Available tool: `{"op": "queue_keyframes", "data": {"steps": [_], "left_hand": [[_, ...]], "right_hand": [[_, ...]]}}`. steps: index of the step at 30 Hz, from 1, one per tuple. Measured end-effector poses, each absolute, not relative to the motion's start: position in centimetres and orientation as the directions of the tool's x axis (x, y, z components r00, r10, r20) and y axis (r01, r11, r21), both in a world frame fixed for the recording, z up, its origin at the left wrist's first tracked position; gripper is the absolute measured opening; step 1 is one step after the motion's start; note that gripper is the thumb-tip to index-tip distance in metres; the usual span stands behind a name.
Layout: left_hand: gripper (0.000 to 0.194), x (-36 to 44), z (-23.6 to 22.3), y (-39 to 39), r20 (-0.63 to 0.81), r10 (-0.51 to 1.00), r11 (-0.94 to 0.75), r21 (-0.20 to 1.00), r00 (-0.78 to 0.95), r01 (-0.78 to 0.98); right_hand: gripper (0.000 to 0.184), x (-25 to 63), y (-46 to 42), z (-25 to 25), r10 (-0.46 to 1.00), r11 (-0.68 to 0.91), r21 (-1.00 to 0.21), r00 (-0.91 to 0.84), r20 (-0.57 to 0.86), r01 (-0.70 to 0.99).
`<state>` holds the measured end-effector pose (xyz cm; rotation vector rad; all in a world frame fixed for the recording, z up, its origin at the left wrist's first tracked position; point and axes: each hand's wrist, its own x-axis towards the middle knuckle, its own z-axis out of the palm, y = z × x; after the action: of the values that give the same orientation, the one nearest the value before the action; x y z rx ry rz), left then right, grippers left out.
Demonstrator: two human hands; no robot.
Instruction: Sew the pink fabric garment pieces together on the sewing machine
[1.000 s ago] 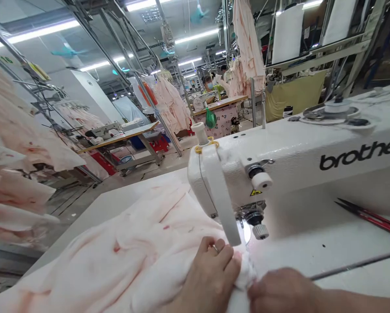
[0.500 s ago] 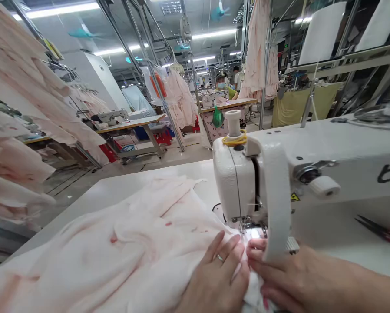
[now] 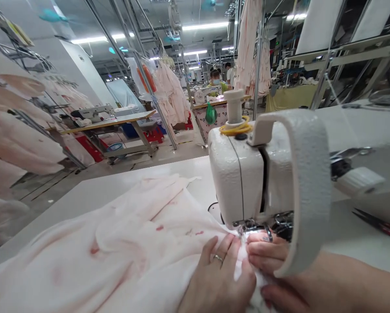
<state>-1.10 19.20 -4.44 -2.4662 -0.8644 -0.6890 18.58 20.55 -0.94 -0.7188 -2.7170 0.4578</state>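
Note:
Pale pink printed fabric (image 3: 130,243) lies in loose folds over the white table, its right edge running under the presser foot of a sewing machine (image 3: 226,174). My left hand (image 3: 219,274), with a ring on one finger, rests on the fabric just before the needle area. Its fingers are bent together and hold the cloth down. Close beside it, my right hand (image 3: 269,256) has its fingers closed on the fabric edge at the lit foot. The machine's curved white guard (image 3: 312,182) covers part of that hand, and the fingertips are partly hidden.
Dark-bladed scissors or snips (image 3: 377,224) lie right of the machine. Yellow bands (image 3: 236,128) circle the post on its head. Pink garments (image 3: 172,87) hang on rails beyond. A co-worker (image 3: 216,78) sits behind another machine; a worktable (image 3: 113,119) stands at the left.
The view has shifted, so the machine head and guard look larger and the background sits further left. Both hands stay at the presser foot, and the fabric appears slightly shifted left.

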Motion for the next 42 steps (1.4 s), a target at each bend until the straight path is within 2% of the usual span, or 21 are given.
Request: {"op": "queue_keyframes", "data": {"steps": [6, 12, 17, 21, 23, 26, 29, 32, 34, 36, 42], "left_hand": [[0.022, -1.2, -3.9, 19.3, 0.468, 0.537, -0.736, -0.146, 0.702, 0.661], [0.033, -1.2, -3.3, 19.7, 0.38, 0.586, -0.74, -0.108, 0.715, 0.664], [0.027, -0.6, -2.9, 19.5, 0.427, 0.605, -0.701, -0.114, 0.672, 0.704], [0.023, -0.1, -2.3, 19.0, 0.384, 0.625, -0.707, -0.091, 0.68, 0.702], [0.021, -0.1, -2.0, 18.7, 0.344, 0.637, -0.703, -0.106, 0.689, 0.703], [0.022, 0.0, -1.3, 18.1, 0.301, 0.663, -0.69, -0.107, 0.685, 0.716], [0.016, 0.3, -0.1, 17.6, 0.229, 0.786, -0.573, -0.077, 0.574, 0.816], [0.013, 1.3, 1.2, 17.0, 0.193, 0.898, -0.404, 0.004, 0.396, 0.915], [0.012, 2.2, 1.3, 16.5, 0.219, 0.922, -0.338, 0.053, 0.319, 0.94], [0.012, 2.7, 0.7, 15.9, 0.282, 0.91, -0.33, 0.053, 0.303, 0.943], [0.024, 1.0, -1.9, 14.7, 0.446, 0.732, -0.57, -0.012, 0.514, 0.822]], "right_hand": [[0.03, 18.8, 20.5, -1.5, 0.559, 0.811, -0.341, -0.803, 0.208, 0.476], [0.028, 18.8, 20.7, -2.0, 0.593, 0.803, -0.247, -0.768, 0.242, 0.542], [0.038, 19.1, 20.8, -1.8, 0.591, 0.806, -0.198, -0.747, 0.305, 0.557], [0.021, 19.5, 20.7, -0.8, 0.533, 0.835, -0.311, -0.808, 0.253, 0.453], [0.025, 19.8, 20.7, -0.5, 0.556, 0.804, -0.387, -0.801, 0.222, 0.451], [0.022, 20.0, 20.8, -0.4, 0.558, 0.805, -0.376, -0.801, 0.215, 0.459], [0.026, 20.1, 21.2, -0.4, 0.515, 0.85, -0.273, -0.819, 0.254, 0.45], [0.024, 20.2, 21.9, -0.4, 0.485, 0.869, -0.26, -0.827, 0.284, 0.421], [0.019, 20.3, 22.2, -0.4, 0.477, 0.871, -0.289, -0.828, 0.296, 0.398], [0.017, 20.5, 22.4, -0.4, 0.48, 0.867, -0.31, -0.824, 0.301, 0.391], [0.022, 20.7, 21.8, -0.3, 0.493, 0.858, -0.318, -0.822, 0.285, 0.404]]}}
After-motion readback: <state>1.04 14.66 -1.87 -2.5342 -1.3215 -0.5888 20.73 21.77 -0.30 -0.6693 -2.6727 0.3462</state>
